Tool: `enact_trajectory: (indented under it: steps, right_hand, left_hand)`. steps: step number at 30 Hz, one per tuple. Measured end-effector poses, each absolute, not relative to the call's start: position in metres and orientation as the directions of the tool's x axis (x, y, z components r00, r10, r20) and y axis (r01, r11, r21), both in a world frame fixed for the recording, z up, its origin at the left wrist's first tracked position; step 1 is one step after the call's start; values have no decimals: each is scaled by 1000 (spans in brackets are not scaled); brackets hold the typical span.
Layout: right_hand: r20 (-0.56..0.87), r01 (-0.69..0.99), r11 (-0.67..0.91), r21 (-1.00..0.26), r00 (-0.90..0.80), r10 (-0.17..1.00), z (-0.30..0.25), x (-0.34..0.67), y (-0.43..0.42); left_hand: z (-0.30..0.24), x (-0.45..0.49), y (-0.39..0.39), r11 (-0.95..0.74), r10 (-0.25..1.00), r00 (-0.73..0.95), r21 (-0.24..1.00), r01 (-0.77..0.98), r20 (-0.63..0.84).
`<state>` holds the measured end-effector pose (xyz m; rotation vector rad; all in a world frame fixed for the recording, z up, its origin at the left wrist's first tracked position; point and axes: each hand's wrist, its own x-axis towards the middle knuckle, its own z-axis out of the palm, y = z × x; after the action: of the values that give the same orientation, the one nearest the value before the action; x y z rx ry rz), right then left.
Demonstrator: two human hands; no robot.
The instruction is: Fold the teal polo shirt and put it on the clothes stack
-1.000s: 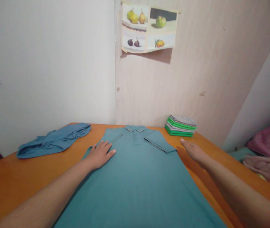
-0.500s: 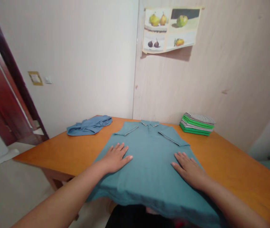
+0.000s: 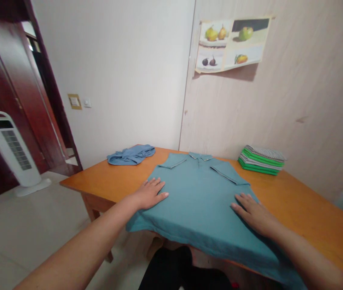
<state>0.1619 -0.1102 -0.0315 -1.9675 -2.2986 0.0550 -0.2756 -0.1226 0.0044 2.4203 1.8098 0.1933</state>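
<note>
A teal polo shirt [image 3: 200, 197] lies spread flat on the orange wooden table [image 3: 304, 209], collar toward the wall and hem hanging over the near edge. My left hand [image 3: 149, 193] rests flat on the shirt's left side, fingers stretched out. Flat on the shirt's right side lies my right hand [image 3: 254, 213], its fingers also spread. Neither hand holds anything.
A crumpled blue garment [image 3: 131, 154] lies at the table's far left corner. A stack of folded green and striped clothes [image 3: 261, 159] sits at the far right by the wall. A white tower fan [image 3: 11, 153] stands on the floor to the left, near a dark wooden door.
The view has pulled back and swung left, showing the table edge and fan. My right hand came from the bare table onto the shirt; both hands slid toward the hem.
</note>
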Motion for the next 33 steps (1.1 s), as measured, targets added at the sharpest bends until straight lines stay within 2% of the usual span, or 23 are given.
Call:
enact_trajectory:
  steps: [6,13,18,24,27,29,33]
  right_hand:
    - [99,979,176,-103,-166,981,-38,168,-123]
    - [104,992,123,-32,-119,987,-31,171,-132]
    - [97,975,210,-75,-203,974,-34,161,-146]
    - [139,982,152,-111,-136,981,-36,174,-155]
    - [197,976,139,-165,-106,975,-33,187,-162]
    - [259,959,125,-253,-57,964,-28,198,-168]
    - [425,893,22,-450,193,884,-18,220,-182]
  left_hand:
    - [3,-278,-138,-303,953,298,167,938,57]
    - [2,-290,-141,-288,955,272,163,944,117]
    - [0,-296,-149,-280,949,250,144,949,192]
    - [-3,-298,-160,-273,928,213,167,947,306]
    - [-8,-301,-166,-281,899,195,176,943,393]
    - [-12,-304,-170,-296,866,183,185,937,465]
    - [-19,-309,-176,-364,789,196,187,912,582]
